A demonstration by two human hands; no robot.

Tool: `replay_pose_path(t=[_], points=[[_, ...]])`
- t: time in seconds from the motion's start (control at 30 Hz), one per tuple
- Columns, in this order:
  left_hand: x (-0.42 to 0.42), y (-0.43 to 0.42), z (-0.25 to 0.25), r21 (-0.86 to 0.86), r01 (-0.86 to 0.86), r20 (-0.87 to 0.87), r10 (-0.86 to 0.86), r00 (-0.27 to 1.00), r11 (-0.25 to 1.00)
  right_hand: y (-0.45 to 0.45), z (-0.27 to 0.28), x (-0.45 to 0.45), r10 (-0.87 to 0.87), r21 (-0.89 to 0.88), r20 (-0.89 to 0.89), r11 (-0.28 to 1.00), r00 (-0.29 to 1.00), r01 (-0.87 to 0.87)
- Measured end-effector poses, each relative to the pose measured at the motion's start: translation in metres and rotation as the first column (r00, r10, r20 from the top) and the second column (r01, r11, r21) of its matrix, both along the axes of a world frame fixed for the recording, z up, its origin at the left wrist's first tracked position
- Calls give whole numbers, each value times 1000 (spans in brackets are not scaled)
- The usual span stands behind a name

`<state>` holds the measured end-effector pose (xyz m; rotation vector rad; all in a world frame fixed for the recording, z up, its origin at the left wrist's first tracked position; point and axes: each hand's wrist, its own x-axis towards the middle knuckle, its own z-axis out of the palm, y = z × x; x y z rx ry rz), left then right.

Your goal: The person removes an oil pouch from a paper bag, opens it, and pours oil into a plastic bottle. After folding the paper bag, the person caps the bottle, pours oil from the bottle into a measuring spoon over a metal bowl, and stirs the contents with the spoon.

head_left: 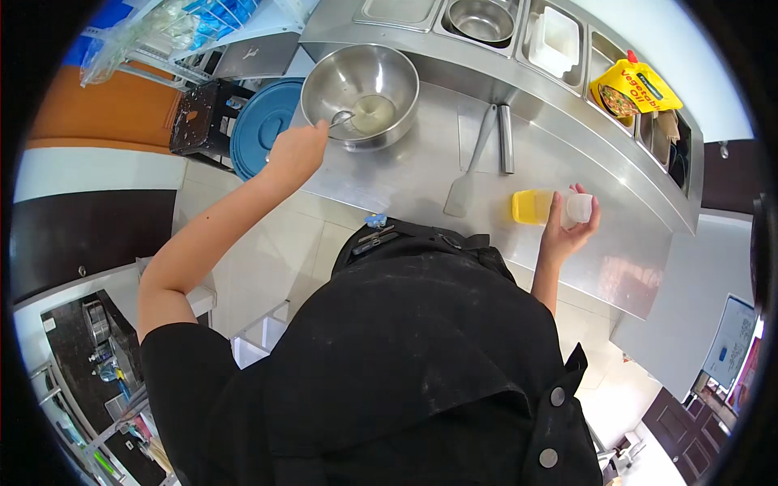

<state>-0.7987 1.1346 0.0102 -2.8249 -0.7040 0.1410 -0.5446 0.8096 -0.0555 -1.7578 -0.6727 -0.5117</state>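
Note:
My left hand (pixel 297 152) is closed on the handle of a small metal spoon (pixel 342 118), whose bowl end is inside a large steel mixing bowl (pixel 320 89). Pale liquid (pixel 374 115) pools at the bottom of that bowl. At the right, my right hand (pixel 570 231) has its fingers around a small white translucent cup (pixel 579 208). Just left of this hand is a container of yellow liquid (pixel 530 207) on the steel counter (pixel 421 174). A spatula (pixel 460 191) and a steel cylindrical handle (pixel 506 139) lie between the two hands.
Behind the counter runs a row of steel pans, one with a white tub (pixel 554 42). A yellow vegetable oil pouch (pixel 638 87) lies at the back right. Left of the bowl are a round blue lid (pixel 263 130) and a black crate (pixel 194 120).

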Motion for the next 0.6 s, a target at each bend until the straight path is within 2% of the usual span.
replay_pose_path(t=[0.13,0.27,0.47,0.6], points=[[2,-5,2,22,-17,-4,17,1000,1000,-4,-6,4,61,-79,64,995,996,-56],[5,-5,6,20,2,-6,-2,1000,1000,-1,-5,6,64,-123,217,992,974,-38],[9,-7,12,2,-22,-21,22,1000,1000,0,-4,6,79,-90,223,994,972,-60],[2,-7,2,-27,26,-21,-27,999,999,0,-4,6,88,-57,165,995,982,-79]])
